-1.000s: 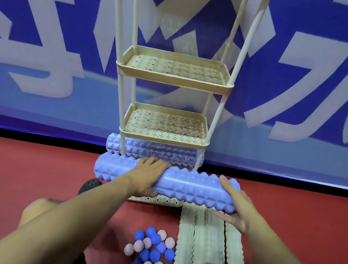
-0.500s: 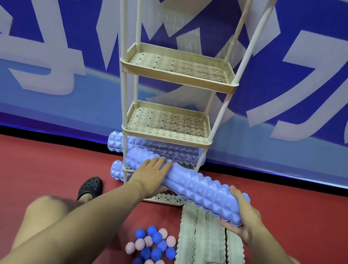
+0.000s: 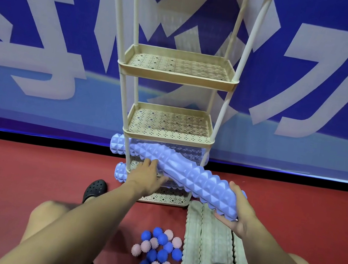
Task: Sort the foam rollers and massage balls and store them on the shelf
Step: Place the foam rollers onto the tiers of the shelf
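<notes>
With the right hand (image 3: pixel 238 214) cupping the purple foam roller (image 3: pixel 186 175) at its near end and the left hand's (image 3: pixel 146 174) straight fingers pressing its middle, its far tip, angled into the shelf's (image 3: pixel 168 141) bottom tier beyond the fingers, may jam against a post.

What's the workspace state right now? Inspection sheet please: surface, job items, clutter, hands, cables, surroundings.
Surface: red floor.
Job's things: beige shelf rack, its two visible upper tiers bare; held lilac roller angled into the bottom tier; two more lilac rollers there, rear roller and front roller; green rollers side by side on the floor; blue and pink spiky balls in a heap.
Clutter: black shoe.
Hands: left hand rests on the held roller's middle; right hand grips its near end.
Cables: nothing seen.
Surroundings: blue banner with white characters behind.
</notes>
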